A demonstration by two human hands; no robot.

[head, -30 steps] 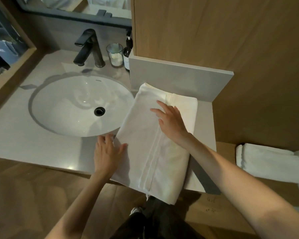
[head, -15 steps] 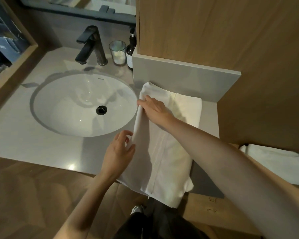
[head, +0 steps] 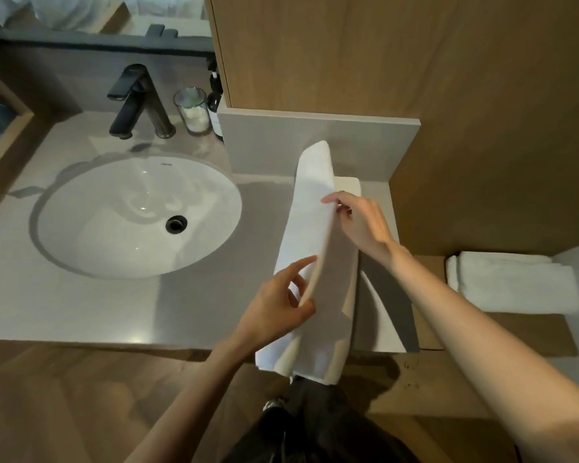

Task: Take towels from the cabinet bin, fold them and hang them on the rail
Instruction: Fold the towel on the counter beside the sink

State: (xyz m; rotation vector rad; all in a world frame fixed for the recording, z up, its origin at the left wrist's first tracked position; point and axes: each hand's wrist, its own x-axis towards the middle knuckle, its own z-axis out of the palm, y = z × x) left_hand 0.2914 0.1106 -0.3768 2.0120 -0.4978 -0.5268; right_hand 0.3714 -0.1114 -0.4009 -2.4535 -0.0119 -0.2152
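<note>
A long white towel [head: 310,212] lies on the grey counter [head: 81,305] to the right of the sink, its near end hanging over the front edge. Its left long edge is lifted and stands upright over the rest. My left hand [head: 274,307] pinches that raised edge near the counter's front. My right hand [head: 361,222] pinches the same edge farther back. A second white towel [head: 512,282] lies folded on a lower wooden shelf at the right. No rail or bin is in view.
A white oval sink [head: 91,242] with a dark tap [head: 137,101] fills the counter's left. A glass jar [head: 193,110] and a dark bottle [head: 214,105] stand behind it. A grey upstand [head: 365,145] and a wooden cabinet [head: 415,61] close off the back right.
Both hands went from pressing the flat towel to gripping its left edge. They have lifted that edge and carried it rightward, so the towel now stands half folded lengthwise.
</note>
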